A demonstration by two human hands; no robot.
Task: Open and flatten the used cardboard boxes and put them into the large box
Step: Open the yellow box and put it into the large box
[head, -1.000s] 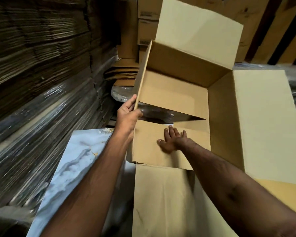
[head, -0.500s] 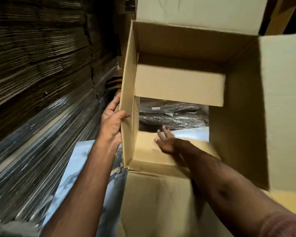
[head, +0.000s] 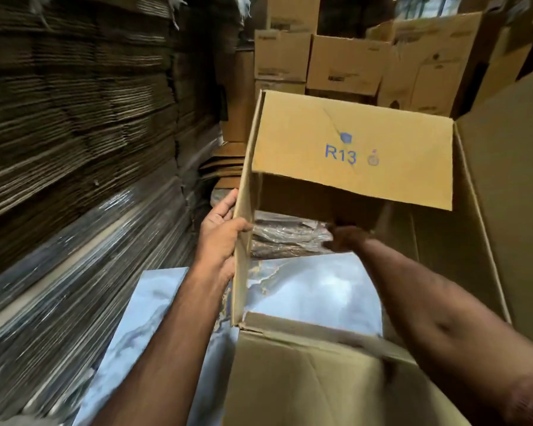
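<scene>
A brown cardboard box [head: 348, 149] marked "R13" is open at both ends, so I look straight through it. My left hand [head: 220, 235] grips the box's left wall, thumb inside and fingers outside. My right hand [head: 348, 238] reaches inside the box and is curled at the lower edge of the far flap; motion blur hides the exact hold. The right wall [head: 505, 186] stands tall beside my right arm. A near flap [head: 296, 379] hangs toward me.
Tall stacks of flattened cardboard [head: 74, 118] wrapped in plastic fill the left. A blue marbled sheet [head: 314, 287] lies below, seen through the box. Plastic-wrapped bundles [head: 286, 235] lie beyond it. Closed cartons [head: 345, 63] are stacked at the back.
The bottom flaps have swung away and the box is open right through. My right hand rose from the near bottom flap to the far flap. The left hand kept its hold on the left wall.
</scene>
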